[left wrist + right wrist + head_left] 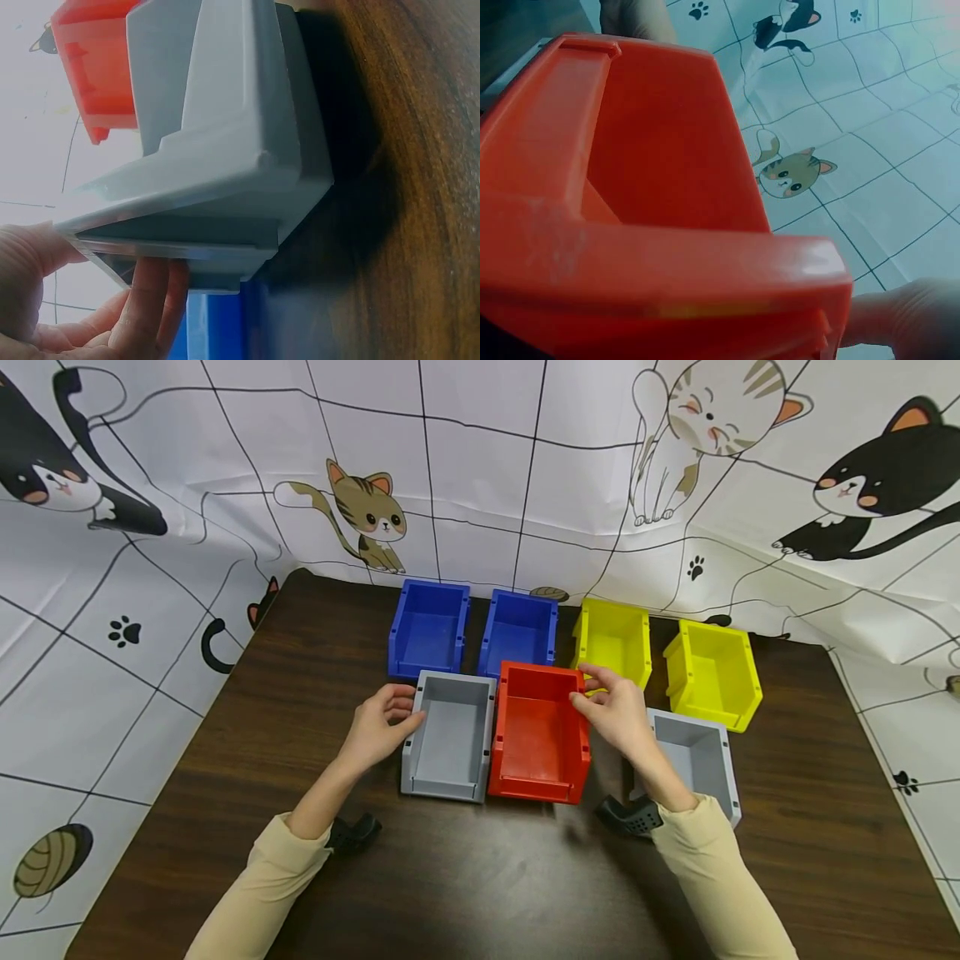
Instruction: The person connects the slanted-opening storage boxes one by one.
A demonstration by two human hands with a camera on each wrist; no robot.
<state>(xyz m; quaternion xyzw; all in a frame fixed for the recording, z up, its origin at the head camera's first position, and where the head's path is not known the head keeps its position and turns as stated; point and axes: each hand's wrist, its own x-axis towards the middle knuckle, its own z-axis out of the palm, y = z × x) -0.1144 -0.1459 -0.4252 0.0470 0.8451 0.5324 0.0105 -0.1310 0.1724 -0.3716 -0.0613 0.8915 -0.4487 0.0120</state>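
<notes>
My left hand (378,727) grips the left wall of a grey plastic storage bin (450,731). In the left wrist view, the thumb lies at the rim of this grey bin (225,161) and fingers (150,300) curl against its outer side. Beside it on the right is a red storage bin (542,727). My right hand (618,714) pinches the right wall of that bin near its back corner. In the right wrist view, the red bin (667,135) hides most of the right hand (922,322). Both bins look empty inside; I cannot tell whether either is raised off the table.
Two blue bins (429,631) (519,628) stand behind the held bins. Two yellow bins (615,635) (712,668) are at the back right. Another grey bin (697,756) sits partly behind my right forearm. A cat-print sheet (480,468) hangs behind the dark wooden table (480,893).
</notes>
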